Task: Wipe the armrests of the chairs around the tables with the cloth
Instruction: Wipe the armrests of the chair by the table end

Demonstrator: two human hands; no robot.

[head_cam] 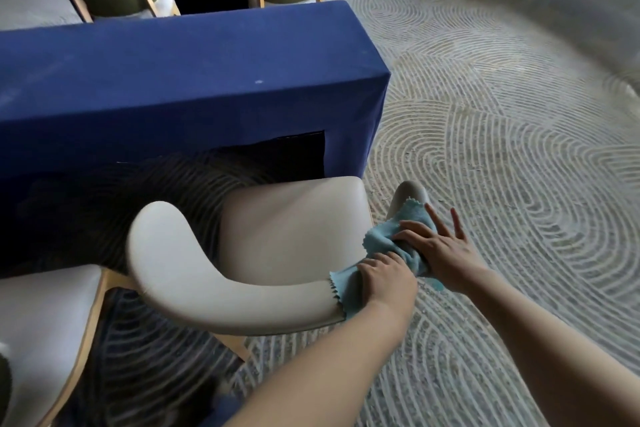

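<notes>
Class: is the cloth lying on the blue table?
No, the cloth lies on the chair armrest, under the left hand and right hand.

The light blue cloth (380, 240) with zigzag edges lies crumpled over the curved back of the cream chair (291, 218). Its left armrest (194, 267) is bare, and the right armrest (408, 193) shows only its tip beyond the cloth.

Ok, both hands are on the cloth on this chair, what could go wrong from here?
The cloth is bunched between the left hand and right hand, so it may skip parts of the armrest. The right hand's fingers are straight, not gripping, so the cloth could slip off toward the carpet.
</notes>
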